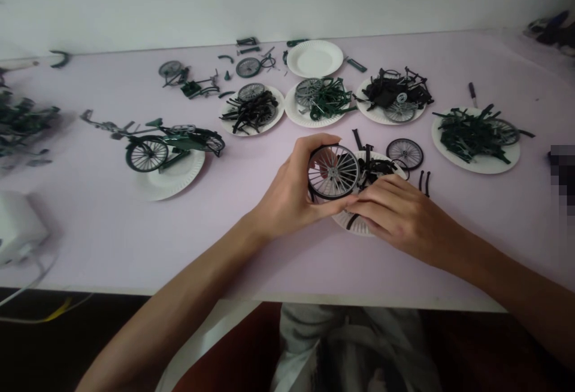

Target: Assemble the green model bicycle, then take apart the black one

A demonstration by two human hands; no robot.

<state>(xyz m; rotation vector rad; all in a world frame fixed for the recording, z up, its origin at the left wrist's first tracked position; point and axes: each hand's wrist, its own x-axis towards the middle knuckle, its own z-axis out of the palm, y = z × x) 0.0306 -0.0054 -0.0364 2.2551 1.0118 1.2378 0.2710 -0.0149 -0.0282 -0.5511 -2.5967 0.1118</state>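
Observation:
My left hand (302,185) is curled around a small spoked model bicycle wheel (333,171) with a black tyre, thumb below and fingers at the top. Close beside it, my right hand (399,215) has its fingers pinched together at the wheel's lower right, against dark bicycle parts (377,167). Exactly what those fingertips grip is hidden. Beneath both hands lies a white paper plate (359,228) with a thin black curved piece on it. A second spoked wheel (405,154) rests on the table just beyond my right hand.
An assembled green model bicycle (173,143) stands at the left by a paper plate (179,185). Farther back are plates of dark parts (251,110), green parts (326,101) and black parts (398,95). A screwdriver (472,93) lies behind the right plate (476,167). A white power adapter (20,227) sits front left.

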